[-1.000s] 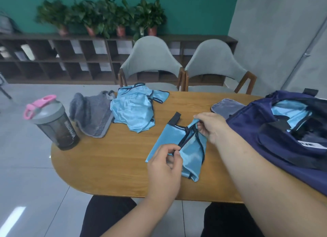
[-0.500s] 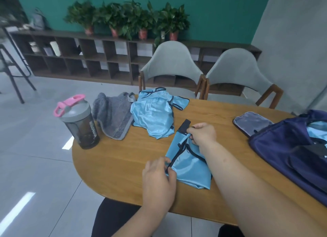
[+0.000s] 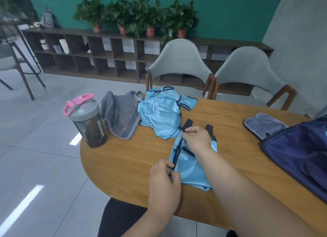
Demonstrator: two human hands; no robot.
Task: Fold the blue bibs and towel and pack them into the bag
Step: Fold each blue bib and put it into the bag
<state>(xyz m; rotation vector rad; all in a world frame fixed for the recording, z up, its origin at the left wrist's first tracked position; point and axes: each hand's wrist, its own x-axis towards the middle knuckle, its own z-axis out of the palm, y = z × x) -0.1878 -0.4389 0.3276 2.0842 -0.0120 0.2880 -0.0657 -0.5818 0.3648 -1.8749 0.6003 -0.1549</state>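
Two hands work a blue bib (image 3: 190,171) on a wooden table (image 3: 123,158).
The left hand (image 3: 163,181) pinches its dark trim; the right hand (image 3: 197,139) pinches a strap near the top.

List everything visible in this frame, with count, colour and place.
bib in work: one, light blue with black trim, table's near middle, under both hands
second bib: one, light blue, crumpled, farther back beside the towel
towel: one, grey, bunched, between bottle and second bib
bag: one, navy, right end of table
pouch or flap: one, grey, flat by the bag
shaker bottle: one, dark with grey lid and pink cap, table's left edge
table: one, wooden
chairs: two, grey, behind table
potted plants: four, green, on the brown shelf
left hand: pinches the bib's black trim, near end
right hand: pinches a black strap, far end
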